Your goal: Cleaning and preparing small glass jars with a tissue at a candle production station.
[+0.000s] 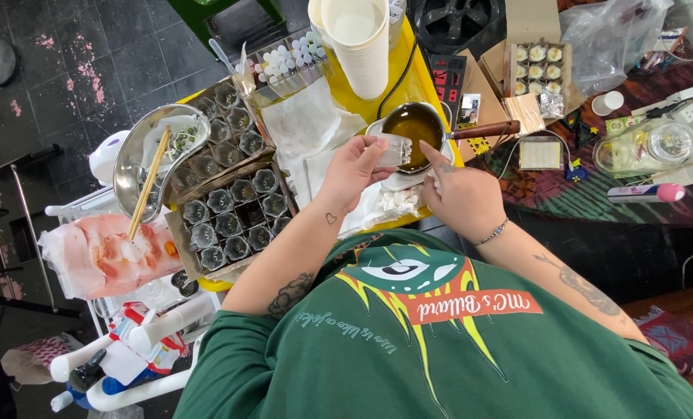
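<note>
My left hand (354,167) holds a small clear glass jar (394,149), tilted, just beside a small saucepan (413,129) of amber liquid with a wooden handle. My right hand (461,198) hovers right of the jar with its index finger stretched toward the jar's mouth and the pan's rim; it holds nothing that I can see. White cloths or paper towels (309,124) lie under and behind both hands on a yellow table (413,75).
A cardboard tray (230,209) of several empty glass jars sits at left, beside a metal bowl (154,147) with chopsticks. A stack of paper cups (358,43) stands at the back. A box of filled jars (538,66) and an appliance (661,143) lie right.
</note>
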